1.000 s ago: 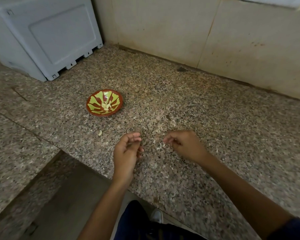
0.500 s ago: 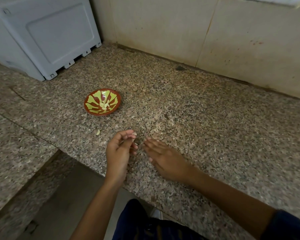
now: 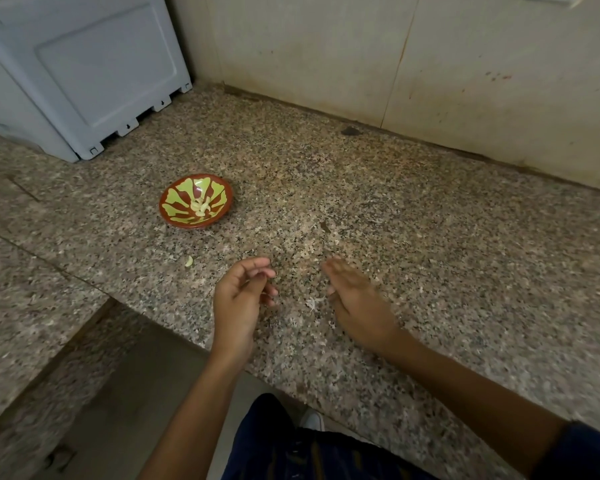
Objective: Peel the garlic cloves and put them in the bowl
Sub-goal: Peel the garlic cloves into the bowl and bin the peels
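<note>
The loose garlic clove (image 3: 189, 261) lies on the counter between the bowl (image 3: 222, 211) and the left hand (image 3: 238, 299), nearer that hand, whose loosely curled fingers hold nothing I can make out, while the flat, empty right hand (image 3: 355, 299) is farther off.

On the speckled granite worktop (image 3: 413, 220), the red-and-yellow patterned bowl (image 3: 174, 202) holding peeled garlic cloves (image 3: 201, 206) sits back-left, one loose pale clove (image 3: 189, 261) before it

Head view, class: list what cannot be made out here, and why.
1. Left hand: curled fingers hide whether it holds a clove.
2. Right hand: motion blur smears its fingers.
3. Bowl: the peeled cloves are too small to count.
4. Grey box: cut off by the top and left edges.
</note>
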